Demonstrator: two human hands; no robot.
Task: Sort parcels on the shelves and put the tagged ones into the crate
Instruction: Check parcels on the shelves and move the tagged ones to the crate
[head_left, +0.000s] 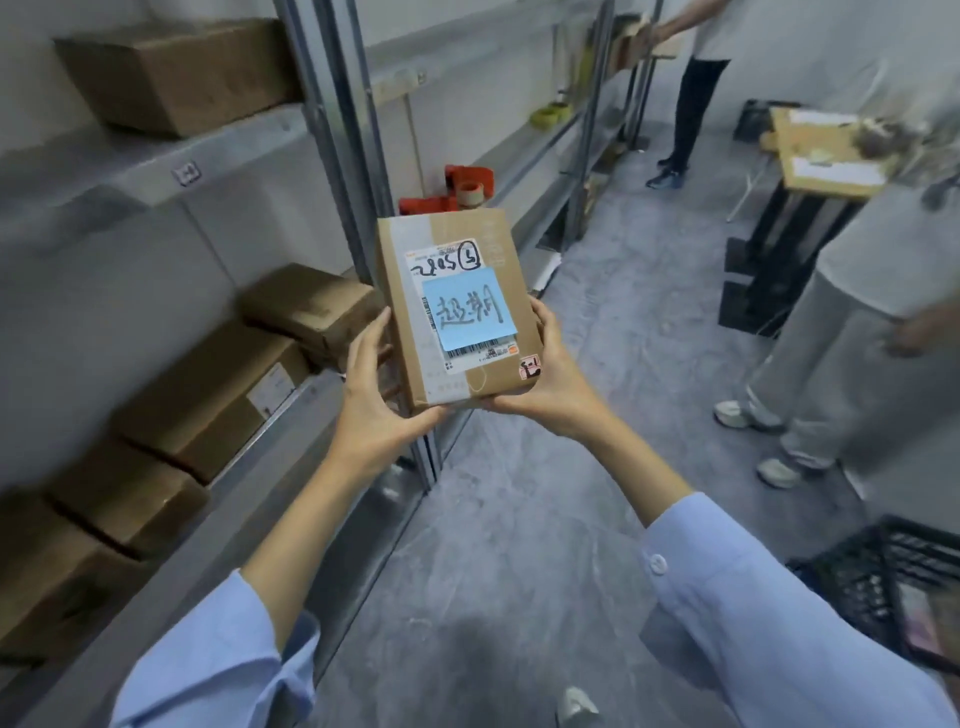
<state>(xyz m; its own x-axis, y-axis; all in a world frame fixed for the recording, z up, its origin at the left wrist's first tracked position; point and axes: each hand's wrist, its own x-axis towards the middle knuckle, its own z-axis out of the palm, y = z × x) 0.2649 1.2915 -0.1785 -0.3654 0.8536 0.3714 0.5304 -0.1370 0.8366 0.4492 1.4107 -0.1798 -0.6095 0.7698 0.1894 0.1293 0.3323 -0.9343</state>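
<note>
You've got the parcel (460, 317) up in front of you, out over the aisle floor (519, 519) and just off the shelves (156, 166) on your left. Your left hand (371, 400) grips its near left corner, fingers (371, 332) wrapped up along the left edge. Your right hand (553, 379) cups the near right corner from below, fingers (543, 319) curled onto the right edge. Both hands are holding it, label side facing you. A blue note (470, 309) with handwriting sits stuck over the white shipping label (441, 257), which carries more marker writing.

The black crate (841, 582) stands on the floor down to your right, well apart from the parcel. There's something pale inside it, too blurred to make out.

On your left, brown boxes (218, 395) line the lower shelf, and another box (176, 73) sits on the shelf above. A red tape dispenser (462, 187) shows just behind the parcel. Two other people (831, 322) stand further along the aisle.
</note>
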